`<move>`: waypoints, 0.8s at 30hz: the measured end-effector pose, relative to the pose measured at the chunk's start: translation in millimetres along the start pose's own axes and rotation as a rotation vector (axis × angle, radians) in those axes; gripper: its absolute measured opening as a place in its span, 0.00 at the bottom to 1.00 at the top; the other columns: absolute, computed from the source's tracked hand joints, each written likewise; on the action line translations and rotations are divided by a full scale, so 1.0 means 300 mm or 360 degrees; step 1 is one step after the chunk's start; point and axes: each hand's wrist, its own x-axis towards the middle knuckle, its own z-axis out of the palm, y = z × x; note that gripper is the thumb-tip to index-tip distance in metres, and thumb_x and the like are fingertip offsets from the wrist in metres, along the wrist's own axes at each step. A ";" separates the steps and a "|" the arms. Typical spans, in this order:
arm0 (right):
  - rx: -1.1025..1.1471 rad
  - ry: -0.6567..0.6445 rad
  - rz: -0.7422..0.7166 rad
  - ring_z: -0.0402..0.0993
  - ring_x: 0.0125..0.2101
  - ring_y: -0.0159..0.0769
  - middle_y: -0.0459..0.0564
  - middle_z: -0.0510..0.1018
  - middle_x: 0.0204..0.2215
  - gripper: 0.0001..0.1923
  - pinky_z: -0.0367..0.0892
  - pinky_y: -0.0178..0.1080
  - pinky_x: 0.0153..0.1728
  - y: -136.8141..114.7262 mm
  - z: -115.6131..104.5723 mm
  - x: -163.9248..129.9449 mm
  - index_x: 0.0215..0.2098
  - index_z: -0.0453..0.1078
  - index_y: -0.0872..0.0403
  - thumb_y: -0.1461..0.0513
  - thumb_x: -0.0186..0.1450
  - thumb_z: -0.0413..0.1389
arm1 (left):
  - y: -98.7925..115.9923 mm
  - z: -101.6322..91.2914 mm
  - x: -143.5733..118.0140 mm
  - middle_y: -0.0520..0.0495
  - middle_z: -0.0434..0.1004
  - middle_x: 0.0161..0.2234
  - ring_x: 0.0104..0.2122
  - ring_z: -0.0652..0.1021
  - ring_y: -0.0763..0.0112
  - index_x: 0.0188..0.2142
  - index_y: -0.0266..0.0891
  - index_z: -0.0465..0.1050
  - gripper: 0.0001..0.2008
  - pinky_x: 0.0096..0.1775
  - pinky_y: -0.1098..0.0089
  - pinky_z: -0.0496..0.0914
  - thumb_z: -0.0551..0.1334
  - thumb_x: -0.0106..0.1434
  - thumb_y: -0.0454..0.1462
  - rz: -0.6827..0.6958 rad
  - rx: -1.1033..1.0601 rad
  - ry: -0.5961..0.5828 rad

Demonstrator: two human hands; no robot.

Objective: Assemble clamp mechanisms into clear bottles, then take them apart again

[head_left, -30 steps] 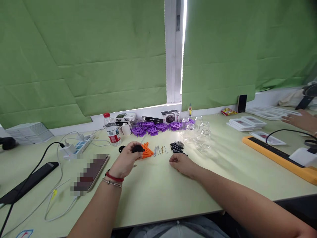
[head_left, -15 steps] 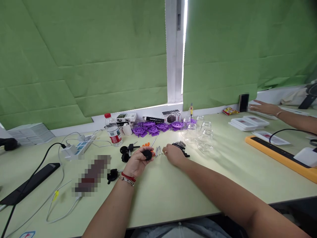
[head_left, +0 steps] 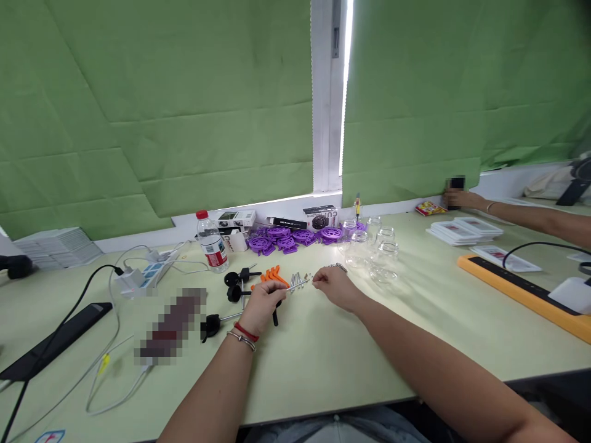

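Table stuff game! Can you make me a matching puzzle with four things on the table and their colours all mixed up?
Things:
1. water bottle cap
2. round slotted parts by the window
3. jars
4. long tray on the right

Colours:
A. clear
B. orange
C. red
D. purple

Pairs: 1-C, 2-D, 3-A, 4-B

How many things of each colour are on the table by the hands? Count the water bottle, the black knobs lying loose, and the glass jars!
Water bottle: 1
Black knobs lying loose: 3
Glass jars, about: 6
Total: about 10
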 end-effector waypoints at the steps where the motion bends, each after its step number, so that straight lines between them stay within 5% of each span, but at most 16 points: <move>1: 0.0135 -0.0017 0.0039 0.64 0.23 0.28 0.48 0.73 0.26 0.06 0.57 0.32 0.23 0.006 -0.013 -0.016 0.33 0.68 0.56 0.62 0.61 0.50 | -0.003 0.004 -0.002 0.53 0.69 0.20 0.22 0.67 0.75 0.26 0.37 0.74 0.05 0.26 0.72 0.61 0.63 0.48 0.36 0.0015 0.0066 -0.0011; 5: 0.1003 -0.0148 0.0416 0.56 0.16 0.23 0.43 0.70 0.18 0.07 0.50 0.29 0.16 0.046 -0.032 -0.085 0.31 0.67 0.57 0.64 0.53 0.58 | -0.020 0.025 -0.007 0.52 0.69 0.21 0.23 0.67 0.73 0.26 0.38 0.76 0.06 0.28 0.70 0.61 0.62 0.48 0.37 0.0011 0.0219 -0.0119; 8: 0.1317 -0.0148 0.0620 0.52 0.14 0.21 0.39 0.65 0.14 0.10 0.44 0.28 0.14 0.073 -0.019 -0.119 0.29 0.67 0.57 0.64 0.49 0.61 | -0.026 0.036 -0.013 0.53 0.68 0.21 0.21 0.64 0.74 0.28 0.37 0.76 0.09 0.26 0.72 0.58 0.62 0.49 0.40 0.0002 0.0322 -0.0226; 24: 0.1322 -0.0137 0.0521 0.50 0.15 0.22 0.38 0.64 0.15 0.09 0.43 0.30 0.16 0.059 -0.010 -0.129 0.28 0.67 0.56 0.62 0.50 0.61 | -0.018 0.060 -0.031 0.54 0.66 0.21 0.19 0.60 0.78 0.29 0.36 0.75 0.11 0.22 0.75 0.54 0.61 0.50 0.41 -0.0014 0.0419 -0.0316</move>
